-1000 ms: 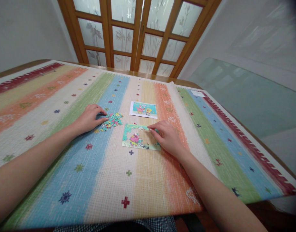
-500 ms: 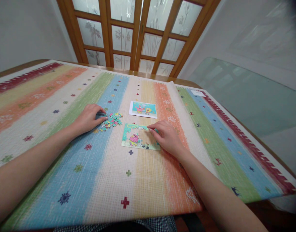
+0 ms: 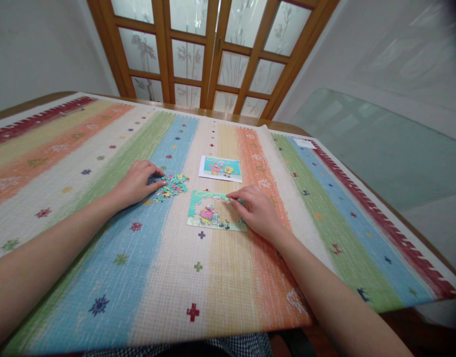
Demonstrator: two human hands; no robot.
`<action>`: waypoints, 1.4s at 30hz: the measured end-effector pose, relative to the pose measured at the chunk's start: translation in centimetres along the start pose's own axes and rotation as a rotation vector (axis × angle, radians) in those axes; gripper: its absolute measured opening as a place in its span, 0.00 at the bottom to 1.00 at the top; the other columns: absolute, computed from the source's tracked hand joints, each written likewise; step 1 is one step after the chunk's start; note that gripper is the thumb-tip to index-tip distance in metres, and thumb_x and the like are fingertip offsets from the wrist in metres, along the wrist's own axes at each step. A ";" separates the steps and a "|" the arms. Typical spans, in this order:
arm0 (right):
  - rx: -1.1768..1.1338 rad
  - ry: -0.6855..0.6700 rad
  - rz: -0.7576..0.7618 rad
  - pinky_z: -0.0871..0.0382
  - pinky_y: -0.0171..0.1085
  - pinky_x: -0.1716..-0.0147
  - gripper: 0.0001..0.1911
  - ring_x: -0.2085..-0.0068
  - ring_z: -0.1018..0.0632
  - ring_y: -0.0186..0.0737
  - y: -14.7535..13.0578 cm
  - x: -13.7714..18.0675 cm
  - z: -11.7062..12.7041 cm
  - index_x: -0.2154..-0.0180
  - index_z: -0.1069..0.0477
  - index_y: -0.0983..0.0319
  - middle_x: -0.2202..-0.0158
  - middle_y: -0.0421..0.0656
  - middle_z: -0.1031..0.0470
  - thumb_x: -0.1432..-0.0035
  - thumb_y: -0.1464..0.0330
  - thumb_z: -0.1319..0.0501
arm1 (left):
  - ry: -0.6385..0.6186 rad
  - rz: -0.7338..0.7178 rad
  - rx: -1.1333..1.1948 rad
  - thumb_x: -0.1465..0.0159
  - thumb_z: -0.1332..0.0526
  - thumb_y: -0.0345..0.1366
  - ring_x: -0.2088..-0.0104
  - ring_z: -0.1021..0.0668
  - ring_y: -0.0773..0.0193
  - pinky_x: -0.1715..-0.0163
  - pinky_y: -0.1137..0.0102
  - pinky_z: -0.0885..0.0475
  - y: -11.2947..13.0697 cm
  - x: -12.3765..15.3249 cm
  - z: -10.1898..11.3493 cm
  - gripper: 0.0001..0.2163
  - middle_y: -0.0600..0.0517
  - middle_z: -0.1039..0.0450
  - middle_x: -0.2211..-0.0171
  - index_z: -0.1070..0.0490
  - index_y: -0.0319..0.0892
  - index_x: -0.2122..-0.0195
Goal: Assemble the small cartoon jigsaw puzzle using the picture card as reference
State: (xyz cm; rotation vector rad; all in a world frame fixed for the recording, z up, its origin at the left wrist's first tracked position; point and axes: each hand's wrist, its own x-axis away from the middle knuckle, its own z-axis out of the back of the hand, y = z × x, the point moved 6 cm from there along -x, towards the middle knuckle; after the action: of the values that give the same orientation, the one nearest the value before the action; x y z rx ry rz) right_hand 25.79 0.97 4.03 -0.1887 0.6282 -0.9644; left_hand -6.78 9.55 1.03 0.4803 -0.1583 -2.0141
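A partly filled jigsaw puzzle lies on the table, showing a pink cartoon figure and a turquoise border around a bare gap. Over its right side rests my right hand, thumb and forefinger pinched together near the upper edge. Whatever is between those fingertips is too small to make out. My left hand lies at the left edge of a heap of loose puzzle pieces, its thumb touching the heap and a gap between thumb and curved fingers. Behind the puzzle sits a printed reference picture with two cartoon figures.
A striped, patterned tablecloth covers the table. A small white paper lies near the far right corner. Wooden doors with frosted panes stand beyond the table, and a pale glass-like panel is on the right.
Hardly anything differs. My right fingertips have shifted very slightly at the puzzle's upper edge; my left hand stays by the heap.
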 end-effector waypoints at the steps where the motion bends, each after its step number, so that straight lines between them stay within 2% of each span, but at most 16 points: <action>1: 0.000 0.003 0.001 0.30 0.48 0.55 0.08 0.55 0.23 0.48 0.0 0.0 0.0 0.58 0.22 0.57 0.61 0.46 0.19 0.33 0.69 0.41 | 0.006 -0.001 0.010 0.35 0.46 0.62 0.50 0.26 0.46 0.44 0.51 0.34 0.0 0.0 0.0 0.26 0.43 0.26 0.57 0.25 0.43 0.57; 8: 0.004 0.005 0.015 0.30 0.48 0.55 0.08 0.56 0.23 0.48 -0.1 0.0 0.0 0.58 0.22 0.57 0.61 0.46 0.19 0.33 0.69 0.41 | 0.041 0.005 0.061 0.36 0.44 0.61 0.54 0.25 0.49 0.47 0.53 0.32 0.8 0.0 0.5 0.23 0.45 0.25 0.60 0.29 0.43 0.59; 12: 0.004 0.007 0.015 0.30 0.48 0.55 0.08 0.56 0.22 0.48 -0.2 0.0 0.1 0.58 0.22 0.57 0.62 0.46 0.19 0.33 0.69 0.41 | 0.037 0.055 0.135 0.36 0.42 0.59 0.57 0.23 0.52 0.51 0.57 0.30 1.1 0.1 1.0 0.20 0.47 0.24 0.61 0.29 0.45 0.61; 15: 0.002 0.008 0.009 0.30 0.48 0.55 0.08 0.56 0.22 0.48 -0.2 0.0 0.1 0.58 0.22 0.57 0.61 0.46 0.19 0.34 0.70 0.40 | 0.065 0.097 0.202 0.36 0.39 0.56 0.59 0.21 0.54 0.53 0.59 0.28 2.0 0.3 1.4 0.19 0.49 0.22 0.62 0.29 0.45 0.58; 19: -0.019 0.025 0.007 0.30 0.48 0.55 0.08 0.57 0.22 0.48 -0.6 -0.2 0.1 0.57 0.22 0.56 0.62 0.45 0.19 0.34 0.70 0.40 | 0.050 0.070 0.311 0.34 0.37 0.51 0.62 0.20 0.57 0.55 0.61 0.28 5.6 0.9 1.3 0.17 0.53 0.20 0.66 0.29 0.46 0.51; 22: -0.066 0.022 0.007 0.30 0.47 0.56 0.08 0.57 0.22 0.48 -1.4 -0.3 0.0 0.57 0.22 0.57 0.62 0.46 0.19 0.33 0.68 0.40 | 0.040 -0.027 0.355 0.32 0.38 0.46 0.60 0.20 0.58 0.52 0.60 0.28 9.6 1.4 0.9 0.13 0.52 0.21 0.63 0.27 0.46 0.51; 24: -0.104 0.013 0.003 0.30 0.47 0.56 0.08 0.57 0.22 0.47 -2.0 -0.4 -0.1 0.58 0.21 0.57 0.62 0.45 0.19 0.32 0.67 0.40 | -0.009 -0.102 0.365 0.31 0.40 0.43 0.58 0.20 0.58 0.51 0.59 0.28 11.9 1.8 0.2 0.11 0.51 0.21 0.61 0.27 0.47 0.50; 28: -0.177 -0.015 -0.001 0.31 0.45 0.55 0.08 0.58 0.23 0.44 -3.1 -0.5 -0.5 0.59 0.21 0.55 0.63 0.43 0.19 0.31 0.65 0.40 | -0.062 -0.156 0.421 0.30 0.41 0.41 0.53 0.21 0.55 0.49 0.57 0.29 14.6 2.6 -1.0 0.15 0.50 0.21 0.60 0.32 0.48 0.43; 33: -0.242 -0.062 -0.014 0.33 0.43 0.56 0.08 0.60 0.24 0.42 -4.2 -0.5 -1.4 0.64 0.22 0.56 0.66 0.41 0.21 0.32 0.65 0.39 | -0.072 -0.187 0.489 0.30 0.40 0.38 0.53 0.21 0.56 0.49 0.58 0.30 15.8 3.4 -1.7 0.17 0.51 0.21 0.62 0.37 0.47 0.41; 38: -0.293 -0.069 -0.045 0.35 0.41 0.58 0.10 0.61 0.25 0.40 -4.4 -0.8 -1.8 0.69 0.26 0.58 0.68 0.40 0.23 0.33 0.66 0.38 | -0.037 -0.249 0.474 0.29 0.41 0.37 0.56 0.21 0.57 0.51 0.59 0.30 16.3 3.5 -1.4 0.16 0.51 0.21 0.62 0.38 0.45 0.42; 42: -0.215 -0.020 -0.095 0.37 0.41 0.58 0.12 0.61 0.27 0.42 -2.8 -1.2 -1.6 0.71 0.27 0.58 0.69 0.41 0.24 0.33 0.65 0.37 | 0.026 -0.307 0.318 0.27 0.44 0.37 0.55 0.24 0.56 0.52 0.59 0.30 16.0 3.5 -1.2 0.08 0.47 0.24 0.58 0.33 0.41 0.50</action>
State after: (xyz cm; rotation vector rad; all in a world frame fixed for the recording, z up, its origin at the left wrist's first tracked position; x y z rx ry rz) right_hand 22.39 0.55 4.36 -0.4214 0.7093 -0.9848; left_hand 5.39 -1.05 4.01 0.7690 -0.4149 -2.2925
